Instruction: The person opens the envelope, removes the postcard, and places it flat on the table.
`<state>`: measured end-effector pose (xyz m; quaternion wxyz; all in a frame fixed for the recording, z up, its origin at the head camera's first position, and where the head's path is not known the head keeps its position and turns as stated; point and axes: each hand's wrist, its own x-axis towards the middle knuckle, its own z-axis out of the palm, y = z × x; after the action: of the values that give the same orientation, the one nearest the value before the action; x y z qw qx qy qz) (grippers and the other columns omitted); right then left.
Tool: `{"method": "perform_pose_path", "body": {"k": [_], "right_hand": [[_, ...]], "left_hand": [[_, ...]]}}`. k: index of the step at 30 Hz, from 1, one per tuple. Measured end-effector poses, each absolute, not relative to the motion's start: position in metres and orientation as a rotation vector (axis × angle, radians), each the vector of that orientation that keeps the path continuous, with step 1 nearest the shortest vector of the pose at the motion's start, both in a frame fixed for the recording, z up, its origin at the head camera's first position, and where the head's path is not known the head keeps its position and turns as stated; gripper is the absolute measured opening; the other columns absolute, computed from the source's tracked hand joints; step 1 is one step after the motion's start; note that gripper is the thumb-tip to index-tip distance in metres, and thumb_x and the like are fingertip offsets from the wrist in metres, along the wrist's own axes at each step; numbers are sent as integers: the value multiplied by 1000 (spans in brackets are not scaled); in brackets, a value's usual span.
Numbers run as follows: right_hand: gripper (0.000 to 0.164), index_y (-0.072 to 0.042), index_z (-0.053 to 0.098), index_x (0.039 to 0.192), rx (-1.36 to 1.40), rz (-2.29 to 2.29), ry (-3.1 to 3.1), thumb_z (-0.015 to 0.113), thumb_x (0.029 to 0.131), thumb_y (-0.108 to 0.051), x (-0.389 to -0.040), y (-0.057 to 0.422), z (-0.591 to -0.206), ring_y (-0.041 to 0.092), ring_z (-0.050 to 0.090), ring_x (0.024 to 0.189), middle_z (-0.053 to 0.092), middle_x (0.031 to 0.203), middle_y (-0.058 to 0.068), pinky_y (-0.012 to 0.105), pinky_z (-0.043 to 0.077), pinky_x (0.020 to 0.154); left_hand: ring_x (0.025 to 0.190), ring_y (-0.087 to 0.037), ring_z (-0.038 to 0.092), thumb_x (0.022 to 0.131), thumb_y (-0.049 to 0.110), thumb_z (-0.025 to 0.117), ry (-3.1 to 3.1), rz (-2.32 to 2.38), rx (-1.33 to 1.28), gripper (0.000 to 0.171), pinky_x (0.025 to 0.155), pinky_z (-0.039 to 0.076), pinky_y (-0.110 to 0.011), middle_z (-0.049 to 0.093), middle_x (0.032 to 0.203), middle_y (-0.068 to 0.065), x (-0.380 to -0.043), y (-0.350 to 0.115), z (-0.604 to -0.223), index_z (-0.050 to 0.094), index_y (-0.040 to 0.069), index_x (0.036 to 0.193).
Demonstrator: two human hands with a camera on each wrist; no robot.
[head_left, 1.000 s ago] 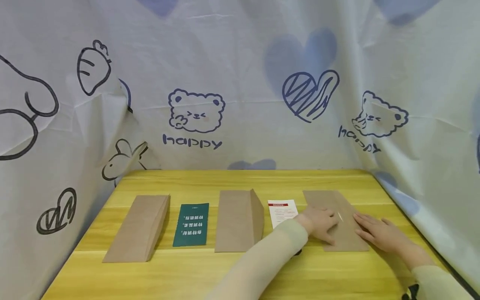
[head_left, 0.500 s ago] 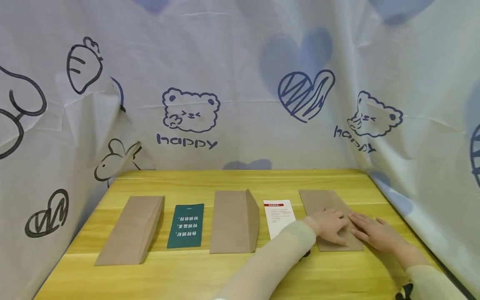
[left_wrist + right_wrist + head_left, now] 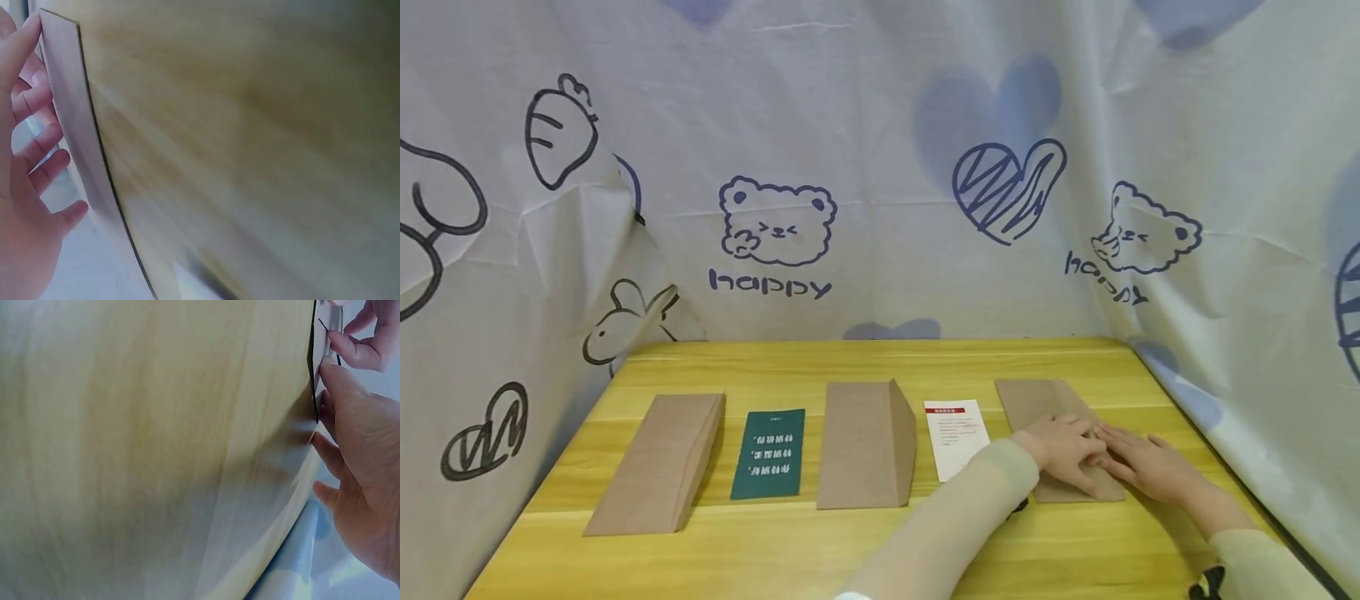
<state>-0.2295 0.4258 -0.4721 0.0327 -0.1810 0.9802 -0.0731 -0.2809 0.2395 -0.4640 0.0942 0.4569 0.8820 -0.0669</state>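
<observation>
A brown kraft paper envelope (image 3: 1030, 396) lies at the right of the table. My left hand (image 3: 1063, 450) rests on it with fingers spread, covering its middle. Along the envelope's right edge, my right hand (image 3: 1150, 467) touches the paper with extended fingers, and the fingertips of both hands meet. The left wrist view shows the left hand (image 3: 31, 206) along the envelope (image 3: 75, 106), thumb and fingers apart. In the right wrist view, the right hand's (image 3: 369, 456) fingertips are at the paper's edge.
Left of the hands lie a white printed card (image 3: 955, 437), a second envelope (image 3: 861, 446) with its side flap raised, a green card (image 3: 767, 454) with white writing, and a third envelope (image 3: 651, 462). A patterned white cloth (image 3: 880, 167) surrounds the yellow wooden table (image 3: 737, 558).
My left hand has slid right across the envelope until its fingers meet the right hand. The right hand stays at the envelope's edge. The head view has shifted slightly.
</observation>
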Motion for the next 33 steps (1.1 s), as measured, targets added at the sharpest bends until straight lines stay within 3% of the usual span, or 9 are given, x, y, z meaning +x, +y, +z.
{"method": "perform_pose_path", "body": {"k": [6,12,18,24,33], "right_hand": [[59,-1,49,141,-567,-206,3028,52,99,-42,-230,425,-473,43,50,129,49,143,23,73,31,98],[56,-1,51,139,-581,-184,3047,53,99,-40,-231,426,-473,43,52,126,52,141,23,73,33,97],[58,-2,50,140,-575,-169,3043,52,99,-43,-232,427,-474,43,52,126,51,142,23,74,32,97],[59,-3,49,141,-589,-153,3040,53,98,-44,-234,430,-479,44,52,126,50,143,23,72,37,93],[54,-3,56,135,-694,-151,3095,59,96,-40,-241,433,-478,45,61,112,58,134,23,60,48,90]], "left_hand": [[111,1,33,84,78,44,2626,-194,1414,41,95,36,-21,38,117,23,-282,239,-467,41,38,93],[111,1,39,87,73,45,2627,-127,1535,40,100,33,-17,44,113,22,-285,237,-464,41,35,98],[125,2,37,84,76,47,2632,-150,1592,51,108,30,-17,41,132,21,-282,230,-461,42,38,117],[146,-4,18,82,80,43,2623,-249,1629,70,121,20,-27,21,156,15,-276,219,-460,33,45,141],[145,-4,21,81,79,47,2637,-204,1639,68,119,23,-26,24,155,13,-275,213,-458,36,42,137]]}}
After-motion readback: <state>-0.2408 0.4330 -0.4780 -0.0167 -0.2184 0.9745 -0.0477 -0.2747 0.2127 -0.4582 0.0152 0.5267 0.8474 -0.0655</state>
